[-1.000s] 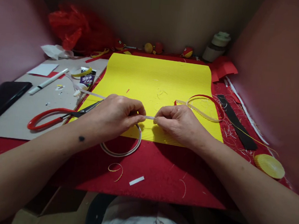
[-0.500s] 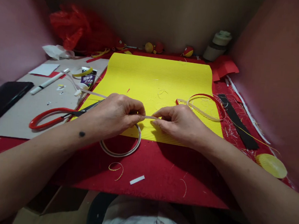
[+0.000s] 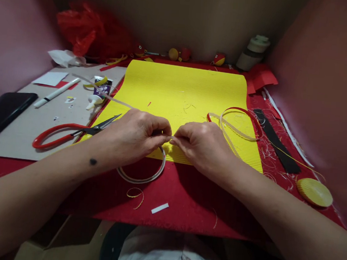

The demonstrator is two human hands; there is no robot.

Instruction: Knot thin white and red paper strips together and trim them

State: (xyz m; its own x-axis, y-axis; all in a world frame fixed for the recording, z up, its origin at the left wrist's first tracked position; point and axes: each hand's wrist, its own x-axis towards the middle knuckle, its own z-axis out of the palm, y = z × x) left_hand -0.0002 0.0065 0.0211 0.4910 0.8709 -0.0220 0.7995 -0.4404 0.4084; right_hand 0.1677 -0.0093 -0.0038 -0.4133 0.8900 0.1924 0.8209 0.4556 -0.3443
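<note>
2 bare hands meet at the centre of the frame. The left hand and right hand each pinch thumb against fingers, tightly closed and almost touching, with a narrow pale strip between the fingertips. A length trails beyond the left hand toward the upper left; 1 thin white ring shows below it, joined or not I cannot tell. Handled well, the strip would probably be kept flat and untwisted, under light, even pressure.

Beneath lies 1 yellow corrugated sheet on the red cloth-covered bench. At left: 1 pair of red-handled scissors, 1 white pen, 1 purple-and-black tube. At right: 1 red-and-tan loop, 1 flat black strip, 1 yellow ridged disc. Lower centre: 1 short white piece.
</note>
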